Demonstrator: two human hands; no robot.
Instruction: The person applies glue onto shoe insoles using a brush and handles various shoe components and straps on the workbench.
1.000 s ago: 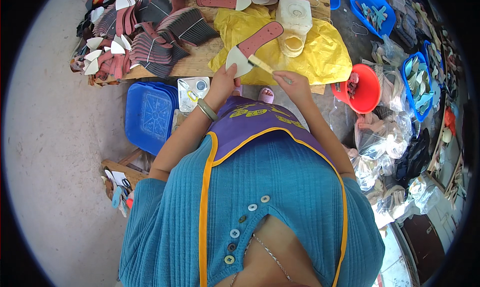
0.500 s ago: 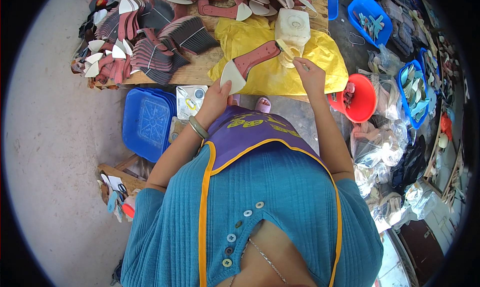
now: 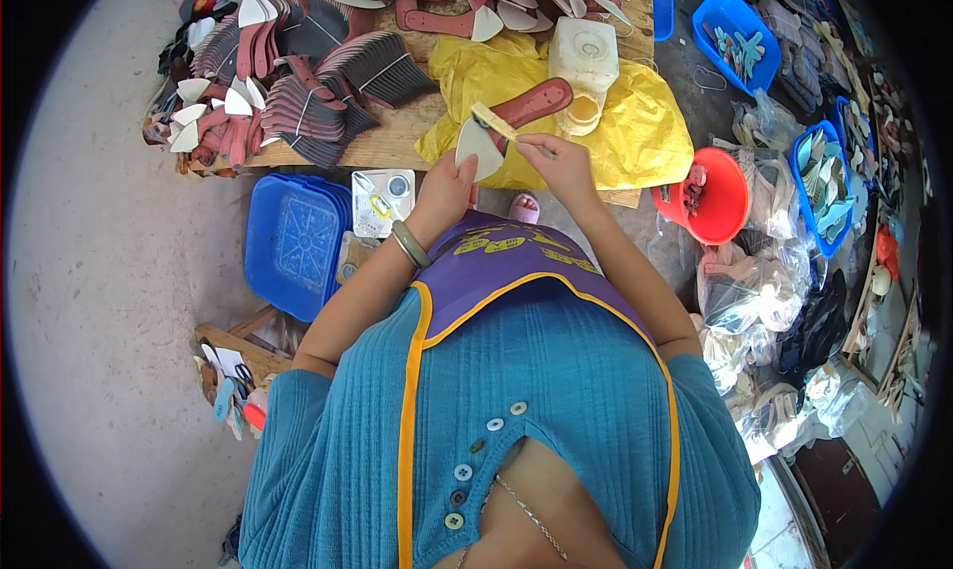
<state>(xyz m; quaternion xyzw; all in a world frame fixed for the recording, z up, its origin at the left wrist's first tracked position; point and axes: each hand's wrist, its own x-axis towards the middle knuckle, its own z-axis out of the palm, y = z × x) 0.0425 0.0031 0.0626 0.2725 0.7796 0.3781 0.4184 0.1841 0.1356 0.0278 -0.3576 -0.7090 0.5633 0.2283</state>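
Note:
My left hand [image 3: 448,189] grips a shoe insole [image 3: 537,102] by its white toe end, the dark red heel end pointing up and to the right. Between the fingertips of my right hand [image 3: 562,168] is a small brush [image 3: 496,122] with a pale, flat handle. Its dark tip lies over the insole, where the white toe piece meets the red part. A whitish plastic jug [image 3: 583,55] with a yellowish opening sits just beyond the insole, on a yellow plastic sheet [image 3: 645,127].
Bundled dark insoles [image 3: 382,68] and loose red and white pieces [image 3: 238,122] cover the wooden table [image 3: 402,137]. Blue bins [image 3: 295,241] stand below it at left. To the right are a red bucket [image 3: 720,197], blue baskets [image 3: 735,38] and plastic bags [image 3: 749,281].
The brush in my right hand has moved left and toward me, from the jug's opening onto the insole. My left hand has shifted slightly right, with the insole still in it.

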